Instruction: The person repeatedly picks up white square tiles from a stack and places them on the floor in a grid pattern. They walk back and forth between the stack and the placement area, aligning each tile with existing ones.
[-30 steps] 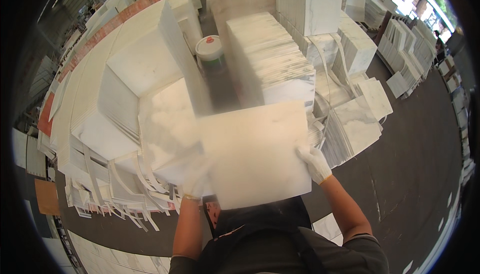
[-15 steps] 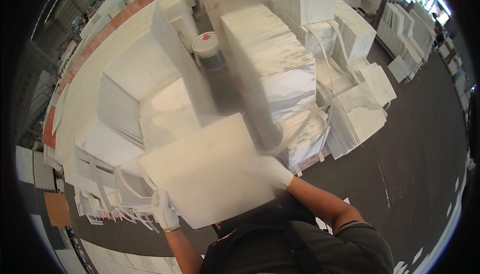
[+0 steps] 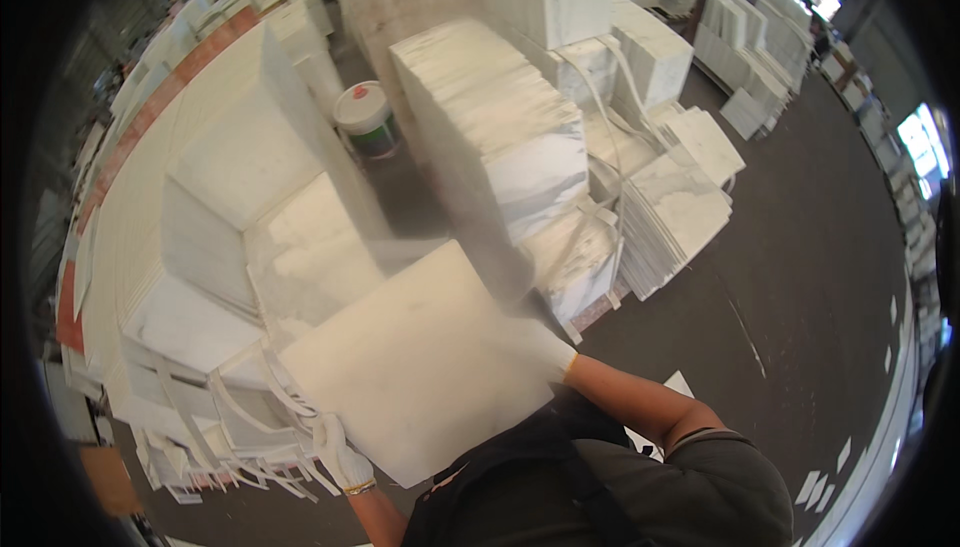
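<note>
Slab (image 3: 415, 357) held by both gloved hands.
Left hand (image 3: 338, 452) grips the near edge; right hand (image 3: 530, 342) is blurred at the right edge, finger grip indiscernible.

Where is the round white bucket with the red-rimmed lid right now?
In the head view, the round white bucket stands on the floor upper left of centre, in the gap between the leaning white slabs and the tall marble stack.

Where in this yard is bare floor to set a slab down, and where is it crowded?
Free: the dark floor right of the tile stacks. Narrow: the aisle by the bucket between the slab stacks. Crowded: the left, with packed slabs and loose straps.
</note>
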`<state>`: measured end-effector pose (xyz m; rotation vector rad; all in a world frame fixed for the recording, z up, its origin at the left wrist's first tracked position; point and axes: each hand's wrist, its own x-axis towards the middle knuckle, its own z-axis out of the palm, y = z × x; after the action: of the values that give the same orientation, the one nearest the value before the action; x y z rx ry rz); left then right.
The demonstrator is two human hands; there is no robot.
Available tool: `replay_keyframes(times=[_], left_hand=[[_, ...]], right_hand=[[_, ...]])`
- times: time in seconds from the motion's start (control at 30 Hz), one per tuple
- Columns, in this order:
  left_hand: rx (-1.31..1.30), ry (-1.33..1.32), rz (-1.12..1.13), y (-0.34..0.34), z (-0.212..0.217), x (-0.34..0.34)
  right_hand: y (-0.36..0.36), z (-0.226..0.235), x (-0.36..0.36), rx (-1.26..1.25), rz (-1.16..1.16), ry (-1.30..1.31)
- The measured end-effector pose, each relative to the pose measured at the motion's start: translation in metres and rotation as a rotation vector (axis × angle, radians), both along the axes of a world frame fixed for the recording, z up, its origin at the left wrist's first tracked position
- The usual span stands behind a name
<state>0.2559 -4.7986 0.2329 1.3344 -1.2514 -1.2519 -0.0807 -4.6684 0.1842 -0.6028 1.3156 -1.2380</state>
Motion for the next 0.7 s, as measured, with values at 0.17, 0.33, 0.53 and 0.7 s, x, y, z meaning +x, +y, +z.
replay_keyframes(times=[0.17, 0.33, 0.53, 0.7], left_hand=[[0.145, 0.151, -0.178, -0.016, -0.025, -0.028], [0.234, 0.097, -0.402, -0.016, -0.033, -0.077], [0.094, -0.074, -0.556, -0.019, -0.016, -0.141], [0.237, -0.079, -0.610, 0.005, -0.016, -0.224]], right_hand=[[0.041, -0.001, 0.008, 0.186, -0.230, 0.142], [0.095, 0.004, 0.010, 0.255, -0.448, 0.080], [0.113, -0.009, -0.032, 0.224, -0.611, -0.023], [0.146, -0.052, -0.103, 0.181, -0.633, 0.043]])
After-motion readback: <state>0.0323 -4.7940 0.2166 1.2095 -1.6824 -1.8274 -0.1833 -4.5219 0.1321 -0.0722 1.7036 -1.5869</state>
